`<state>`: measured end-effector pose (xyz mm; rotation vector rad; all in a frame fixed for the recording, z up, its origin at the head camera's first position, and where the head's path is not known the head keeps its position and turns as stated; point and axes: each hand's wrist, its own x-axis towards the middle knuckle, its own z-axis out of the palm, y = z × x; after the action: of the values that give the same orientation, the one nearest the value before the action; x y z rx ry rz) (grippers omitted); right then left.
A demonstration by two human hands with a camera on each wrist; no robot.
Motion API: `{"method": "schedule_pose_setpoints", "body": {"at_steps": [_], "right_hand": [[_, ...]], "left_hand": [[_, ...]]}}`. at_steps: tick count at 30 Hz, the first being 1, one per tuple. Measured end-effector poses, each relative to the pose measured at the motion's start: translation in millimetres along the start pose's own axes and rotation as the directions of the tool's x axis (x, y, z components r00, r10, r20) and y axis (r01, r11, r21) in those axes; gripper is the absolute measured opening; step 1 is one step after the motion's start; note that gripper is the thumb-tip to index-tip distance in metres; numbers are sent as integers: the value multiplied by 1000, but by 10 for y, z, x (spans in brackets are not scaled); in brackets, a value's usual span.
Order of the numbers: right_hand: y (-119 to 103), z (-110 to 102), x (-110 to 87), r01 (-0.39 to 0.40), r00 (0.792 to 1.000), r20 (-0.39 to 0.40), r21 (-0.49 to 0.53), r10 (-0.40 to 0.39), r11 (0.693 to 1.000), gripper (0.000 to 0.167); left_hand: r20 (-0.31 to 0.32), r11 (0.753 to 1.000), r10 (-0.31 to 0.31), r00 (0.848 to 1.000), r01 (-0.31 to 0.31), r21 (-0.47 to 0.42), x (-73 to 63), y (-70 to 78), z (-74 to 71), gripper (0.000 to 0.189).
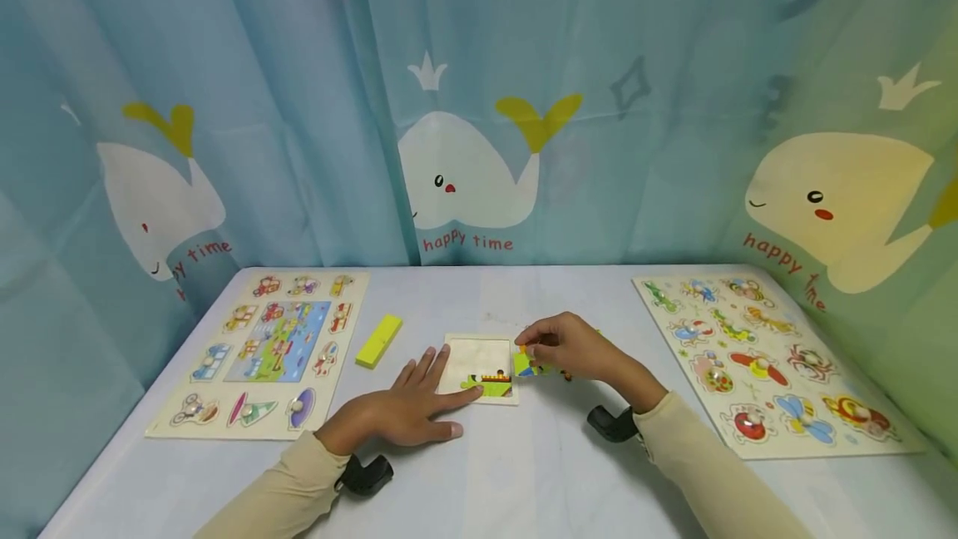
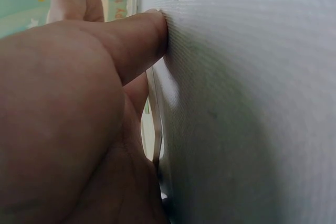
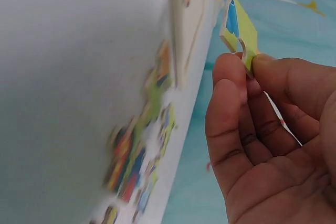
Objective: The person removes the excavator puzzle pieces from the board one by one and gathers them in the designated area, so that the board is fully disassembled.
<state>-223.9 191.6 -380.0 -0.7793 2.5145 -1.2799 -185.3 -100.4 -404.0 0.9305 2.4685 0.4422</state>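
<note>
A small square puzzle frame (image 1: 479,338) lies on the table, with green jigsaw pieces (image 1: 494,389) fitted along its lower edge. My left hand (image 1: 407,410) lies flat with fingers spread over the frame's left side, its index finger reaching onto the fitted pieces. Between thumb and fingers my right hand (image 1: 576,348) pinches a yellow-green puzzle piece (image 3: 247,27) with a blue patch, raised just off the frame's right edge. Loose puzzle pieces (image 3: 131,156) lie on the table under the right hand, mostly hidden by it in the head view.
A vehicle peg puzzle board (image 1: 247,356) lies on the left and an insect peg puzzle board (image 1: 771,364) on the right. Left of the frame is a yellow block (image 1: 379,341). A blue whale-patterned curtain (image 1: 479,106) hangs behind the white table (image 1: 524,472).
</note>
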Motion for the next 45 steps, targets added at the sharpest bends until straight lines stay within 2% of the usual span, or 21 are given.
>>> {"method": "schedule_pose_setpoints", "body": {"at_steps": [6,10,15,19,27,32,39,42,45], "right_hand": [[76,-92,-98,-18,1000,13,-13,18,1000,18],[95,-127,-130,-17,999,49,43,15,999,18],[108,-131,-167,-28,995,101,100,18,995,16],[124,-107,-201,-42,993,118,101,30,994,14],[119,-28,-246,-43,993,115,44,38,998,15],[113,-13,-253,-42,994,100,4,41,999,15],[119,-20,-226,2,998,64,-113,5,994,15],[104,-29,-219,2,998,55,-137,6,991,15],[69,-27,-204,5,998,55,-150,3,989,14]], "left_hand": [[-6,1000,0,1000,0,11,10,16,-39,57],[-17,1000,3,1000,-3,31,26,19,-60,56],[-13,1000,9,1000,-9,16,29,27,-58,57],[-8,1000,8,1000,-8,7,29,24,-50,57],[-20,1000,7,1000,-8,-7,15,18,-38,56],[-59,999,28,998,-30,-44,10,32,-33,55],[-134,995,42,990,-54,-86,33,63,2,49],[-130,993,63,989,-75,-93,61,94,15,50],[-97,994,72,993,-79,-78,93,133,22,56]]}}
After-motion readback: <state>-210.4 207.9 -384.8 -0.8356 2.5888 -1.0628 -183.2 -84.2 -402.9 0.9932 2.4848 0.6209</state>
